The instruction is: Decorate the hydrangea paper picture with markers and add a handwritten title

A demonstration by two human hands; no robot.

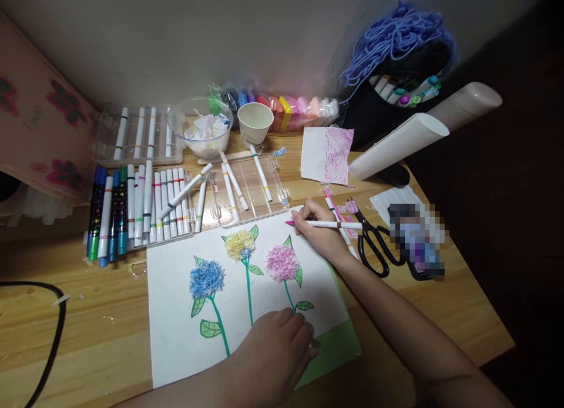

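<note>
Pink marker (324, 224) pinched in right hand (318, 232).
White sheet (176, 326) (three flowers drawn) is pressed flat by left hand (275, 349), fingers together.

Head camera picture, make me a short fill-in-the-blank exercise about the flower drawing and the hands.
1. The right hand holds a marker with a ____ tip.
2. The left hand rests flat on the white ____.
3. The drawing shows ____ flowers.
4. The black scissors lie ____ on the table.

Missing words: pink; paper; three; open
</note>
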